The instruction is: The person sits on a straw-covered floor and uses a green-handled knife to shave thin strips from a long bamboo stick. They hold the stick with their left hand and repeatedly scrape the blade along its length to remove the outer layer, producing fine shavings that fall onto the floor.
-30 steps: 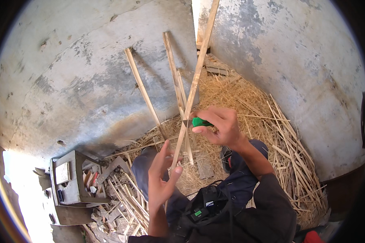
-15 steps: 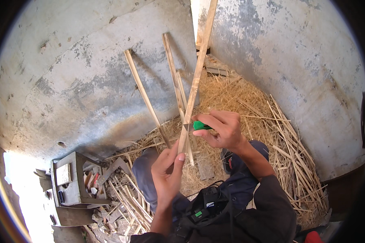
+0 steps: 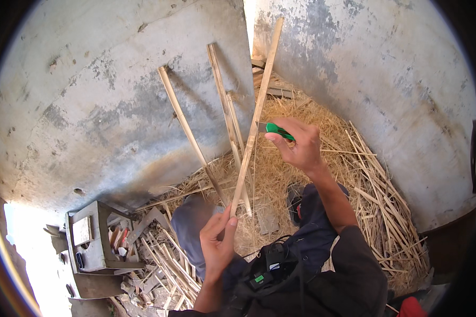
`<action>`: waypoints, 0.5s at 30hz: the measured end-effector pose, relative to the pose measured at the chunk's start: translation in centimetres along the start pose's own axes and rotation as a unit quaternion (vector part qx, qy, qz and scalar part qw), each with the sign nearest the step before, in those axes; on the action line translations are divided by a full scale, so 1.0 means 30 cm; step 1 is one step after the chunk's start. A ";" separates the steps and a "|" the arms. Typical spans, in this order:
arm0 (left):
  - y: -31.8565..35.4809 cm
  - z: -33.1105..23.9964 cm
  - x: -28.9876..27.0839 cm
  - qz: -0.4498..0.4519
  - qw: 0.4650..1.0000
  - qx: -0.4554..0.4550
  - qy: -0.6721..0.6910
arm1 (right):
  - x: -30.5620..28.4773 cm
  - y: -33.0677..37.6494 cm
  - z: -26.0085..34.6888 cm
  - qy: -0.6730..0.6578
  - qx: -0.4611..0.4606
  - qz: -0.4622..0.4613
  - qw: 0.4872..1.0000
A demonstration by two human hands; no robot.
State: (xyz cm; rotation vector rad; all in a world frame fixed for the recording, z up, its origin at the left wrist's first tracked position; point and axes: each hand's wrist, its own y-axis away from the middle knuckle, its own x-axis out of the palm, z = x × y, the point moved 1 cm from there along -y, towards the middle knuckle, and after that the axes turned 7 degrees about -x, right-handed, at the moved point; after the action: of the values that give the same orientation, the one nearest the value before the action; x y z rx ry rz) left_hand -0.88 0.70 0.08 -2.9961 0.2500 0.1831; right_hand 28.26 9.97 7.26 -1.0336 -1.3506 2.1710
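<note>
My left hand (image 3: 218,242) pinches the lower end of a long thin bamboo strip (image 3: 255,119) that rises toward the corner of the wall. My right hand (image 3: 299,145) grips a small green-handled knife (image 3: 274,129) and holds its blade against the right side of the strip, about halfway up. A thin shaving hangs down along the strip just under the blade. My knees in dark trousers are below, between the two hands.
Two more bamboo strips (image 3: 188,132) lean against the grey concrete wall (image 3: 100,105). A heap of straw-like shavings (image 3: 354,174) covers the ground at the right. A grey concrete block (image 3: 90,243) and cut sticks (image 3: 164,264) lie at the lower left.
My right hand has moved the knife up along the strip. My left hand has dropped and closed on the strip's lower end. The strip stays tilted toward the wall corner.
</note>
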 end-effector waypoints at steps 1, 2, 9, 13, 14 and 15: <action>0.003 0.010 -0.007 -0.002 1.000 0.013 -0.014 | 0.008 0.004 -0.001 0.000 0.000 0.001 1.000; 0.006 0.013 -0.012 0.000 1.000 0.012 -0.014 | 0.014 0.004 -0.006 0.001 -0.001 0.000 1.000; 0.025 0.039 -0.033 -0.005 1.000 0.004 -0.009 | 0.039 -0.003 -0.038 0.013 0.010 0.002 1.000; 0.039 0.063 -0.041 -0.004 1.000 -0.005 -0.006 | 0.054 -0.009 -0.090 0.022 -0.003 -0.009 1.000; 0.041 0.069 -0.042 -0.004 1.000 -0.007 -0.005 | 0.055 -0.010 -0.097 0.022 0.004 -0.004 1.000; 0.042 0.075 -0.043 -0.004 1.000 -0.010 -0.003 | 0.057 -0.010 -0.109 0.026 0.016 0.004 1.000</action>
State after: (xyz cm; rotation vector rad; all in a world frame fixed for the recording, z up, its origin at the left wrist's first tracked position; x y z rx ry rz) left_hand -2.61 -0.02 -2.11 -3.0147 0.2380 0.1960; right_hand 29.58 13.18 5.99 -1.0778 -1.2854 2.1495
